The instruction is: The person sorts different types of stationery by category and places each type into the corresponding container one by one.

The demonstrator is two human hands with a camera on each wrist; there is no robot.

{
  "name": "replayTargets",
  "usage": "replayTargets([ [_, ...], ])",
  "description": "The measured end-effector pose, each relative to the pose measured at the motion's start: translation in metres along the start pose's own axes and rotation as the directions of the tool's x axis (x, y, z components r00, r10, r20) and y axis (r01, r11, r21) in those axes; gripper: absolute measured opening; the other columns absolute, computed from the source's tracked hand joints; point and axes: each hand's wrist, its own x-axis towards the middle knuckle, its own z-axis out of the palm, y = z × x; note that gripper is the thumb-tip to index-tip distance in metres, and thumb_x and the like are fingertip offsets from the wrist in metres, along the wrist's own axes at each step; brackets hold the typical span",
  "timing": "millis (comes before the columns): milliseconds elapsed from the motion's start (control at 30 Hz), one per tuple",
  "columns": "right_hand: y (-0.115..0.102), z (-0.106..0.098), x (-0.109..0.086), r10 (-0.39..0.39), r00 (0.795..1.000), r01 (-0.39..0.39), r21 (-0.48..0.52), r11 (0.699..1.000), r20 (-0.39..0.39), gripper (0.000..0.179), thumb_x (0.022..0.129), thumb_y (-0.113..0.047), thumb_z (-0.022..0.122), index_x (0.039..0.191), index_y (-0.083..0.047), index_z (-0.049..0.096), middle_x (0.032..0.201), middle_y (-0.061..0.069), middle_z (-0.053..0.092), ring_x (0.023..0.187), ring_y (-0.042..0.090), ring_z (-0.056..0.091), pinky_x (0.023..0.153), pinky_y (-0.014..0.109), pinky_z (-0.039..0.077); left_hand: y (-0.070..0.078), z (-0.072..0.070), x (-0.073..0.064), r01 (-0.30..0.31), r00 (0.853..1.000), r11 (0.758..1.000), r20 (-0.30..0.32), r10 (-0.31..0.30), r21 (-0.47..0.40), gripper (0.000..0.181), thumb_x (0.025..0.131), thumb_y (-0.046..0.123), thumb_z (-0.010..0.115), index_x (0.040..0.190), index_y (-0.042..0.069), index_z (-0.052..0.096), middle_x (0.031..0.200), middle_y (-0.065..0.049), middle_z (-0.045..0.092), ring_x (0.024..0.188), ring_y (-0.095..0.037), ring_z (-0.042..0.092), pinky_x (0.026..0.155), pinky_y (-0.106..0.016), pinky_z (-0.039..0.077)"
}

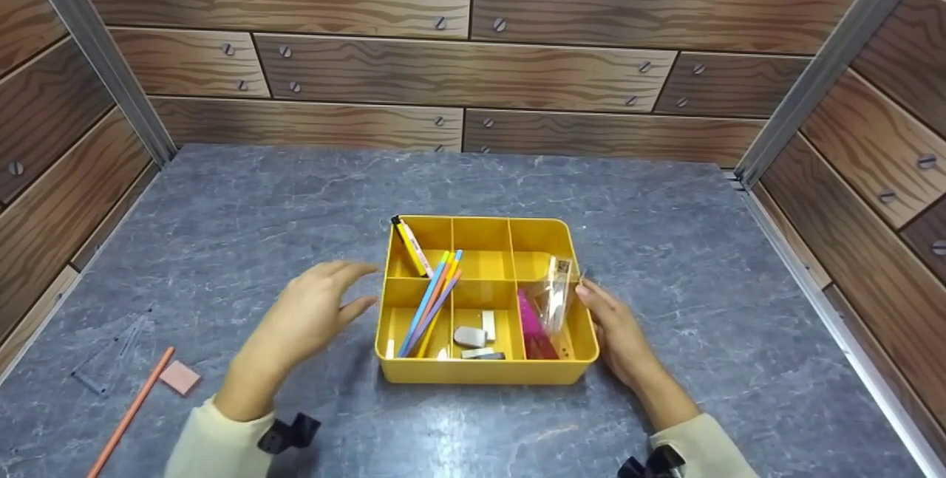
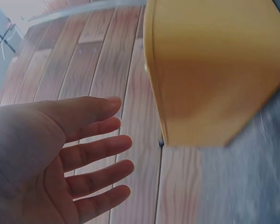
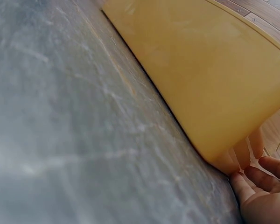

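A yellow divided box (image 1: 480, 371) stands on the table, seen from above in the head view. My left hand (image 1: 314, 312) is beside its left wall, fingers extended and slightly apart from it; the left wrist view shows that palm with nothing in it. On the other side my right hand (image 1: 617, 330) rests its fingertips against the right wall. A thin dark edge shows by those fingertips, too small to identify. Front compartments hold several coloured pencils (image 1: 431, 304), pale erasers (image 1: 470, 337), a magenta ruler-like piece (image 1: 533, 326) and a clear plastic piece (image 1: 554, 304).
Two pens (image 1: 412, 245) lean in the back left compartment. Left on the table are a clear set square (image 1: 103, 388), an orange pencil (image 1: 133, 411) and a pink square block (image 1: 179, 377). Wood-patterned panels (image 1: 369, 68) enclose the grey marbled table (image 1: 295, 205).
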Motion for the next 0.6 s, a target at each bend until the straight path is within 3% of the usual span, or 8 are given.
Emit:
replayTargets([
  [300, 0.001, 0.001, 0.0, -0.014, 1.0, 0.013, 0.014, 1.0, 0.024, 0.056, 0.101, -0.021, 0.051, 0.147, 0.006, 0.035, 0.143, 0.027, 0.045, 0.119, 0.026, 0.056, 0.097, 0.034, 0.049, -0.034, -0.023, -0.03, 0.12, 0.993, 0.993, -0.022, -0.119, 0.02, 0.044, 0.09, 0.021, 0.072, 0.13, 0.005, 0.061, 0.127, -0.019, 0.061, 0.116, -0.041, 0.056, 0.098, -0.061, 0.043],
  [600, 0.0, 0.0, -0.001, -0.009, 1.0, 0.009, 0.03, 1.0, 0.011, 0.054, 0.101, -0.02, 0.051, 0.147, 0.005, 0.037, 0.14, 0.027, 0.048, 0.116, 0.026, 0.058, 0.097, 0.034, 0.05, -0.066, -0.024, -0.06, 0.156, 0.988, 0.986, -0.031, -0.155, 0.052, 0.045, 0.087, 0.015, 0.074, 0.127, 0.0, 0.062, 0.125, -0.023, 0.061, 0.115, -0.045, 0.056, 0.099, -0.06, 0.041],
])
